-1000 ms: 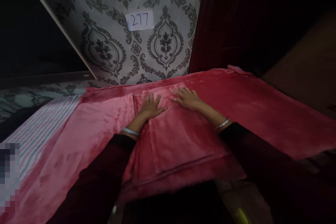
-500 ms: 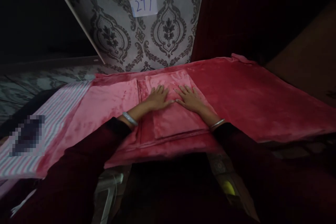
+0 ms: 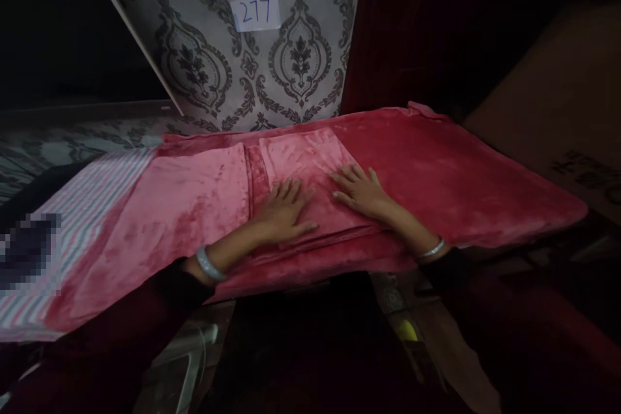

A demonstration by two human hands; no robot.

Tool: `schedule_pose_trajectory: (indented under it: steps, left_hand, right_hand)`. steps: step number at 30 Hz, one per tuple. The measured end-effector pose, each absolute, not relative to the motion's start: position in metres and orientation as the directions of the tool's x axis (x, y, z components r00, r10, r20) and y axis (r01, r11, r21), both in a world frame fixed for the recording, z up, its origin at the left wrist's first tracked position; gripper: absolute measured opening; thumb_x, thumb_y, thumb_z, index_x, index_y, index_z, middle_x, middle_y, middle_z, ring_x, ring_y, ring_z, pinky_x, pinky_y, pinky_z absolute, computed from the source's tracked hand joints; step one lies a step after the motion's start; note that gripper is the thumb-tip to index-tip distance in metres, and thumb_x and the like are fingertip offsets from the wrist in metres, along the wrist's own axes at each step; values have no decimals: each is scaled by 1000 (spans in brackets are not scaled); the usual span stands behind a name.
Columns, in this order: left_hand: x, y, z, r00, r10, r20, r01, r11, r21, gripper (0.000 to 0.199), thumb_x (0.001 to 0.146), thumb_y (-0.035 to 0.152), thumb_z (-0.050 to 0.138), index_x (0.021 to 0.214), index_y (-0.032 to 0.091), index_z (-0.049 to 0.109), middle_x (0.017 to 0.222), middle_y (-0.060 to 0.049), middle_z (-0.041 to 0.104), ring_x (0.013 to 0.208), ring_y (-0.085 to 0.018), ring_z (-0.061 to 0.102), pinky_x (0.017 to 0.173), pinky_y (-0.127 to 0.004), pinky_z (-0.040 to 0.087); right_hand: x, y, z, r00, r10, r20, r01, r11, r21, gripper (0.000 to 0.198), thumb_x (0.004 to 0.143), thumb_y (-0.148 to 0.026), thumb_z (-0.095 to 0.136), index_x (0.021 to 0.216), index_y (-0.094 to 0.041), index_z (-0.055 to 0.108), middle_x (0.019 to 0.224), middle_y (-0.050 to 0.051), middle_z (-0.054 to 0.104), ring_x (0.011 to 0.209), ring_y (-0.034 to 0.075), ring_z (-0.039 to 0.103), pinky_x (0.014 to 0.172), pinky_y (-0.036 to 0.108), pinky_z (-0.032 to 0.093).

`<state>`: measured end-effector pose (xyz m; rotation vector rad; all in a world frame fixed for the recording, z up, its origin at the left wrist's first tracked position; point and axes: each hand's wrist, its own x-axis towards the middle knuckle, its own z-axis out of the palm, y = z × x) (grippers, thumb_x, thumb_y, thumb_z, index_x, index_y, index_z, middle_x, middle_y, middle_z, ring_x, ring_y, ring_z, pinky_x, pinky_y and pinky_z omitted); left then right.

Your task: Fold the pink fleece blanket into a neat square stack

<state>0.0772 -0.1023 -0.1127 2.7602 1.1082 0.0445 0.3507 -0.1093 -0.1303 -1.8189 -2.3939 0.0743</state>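
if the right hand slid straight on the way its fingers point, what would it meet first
The right hand lies flat on the folded pink cloth, fingers aimed up and left. Going on, it would likely run along that cloth to its far edge, then the patterned wall. Depth there is unclear.

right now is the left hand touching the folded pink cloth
Touching. The head view shows the left hand lying flat, palm down and fingers spread, on the folded pink cloth, with no gap under it. The right hand presses beside it.
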Motion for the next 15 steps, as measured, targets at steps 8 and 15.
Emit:
schedule_pose_trajectory:
  steps: [8, 15]
  left_hand:
    - [72, -129, -130, 719, 694, -33, 686, -702, 191, 84, 95, 67, 54, 164, 26, 34, 175, -16, 15, 161, -43, 11, 128, -62, 15]
    - [70, -157, -119, 642, 764, -57, 759, -624, 183, 74, 97, 55, 56, 160, 18, 42, 169, -22, 29, 158, -42, 23, 126, -60, 24]
  right_hand:
    - [345, -143, -159, -192, 966, 175, 965, 218, -145, 62, 106, -57, 41, 163, -32, 39, 170, 8, 32, 158, 36, 24, 121, 62, 31]
    - [366, -128, -174, 24, 968, 248, 917, 77, -390, 66, 99, -52, 55, 157, -21, 49, 165, 15, 39, 151, 37, 40, 119, 59, 38]
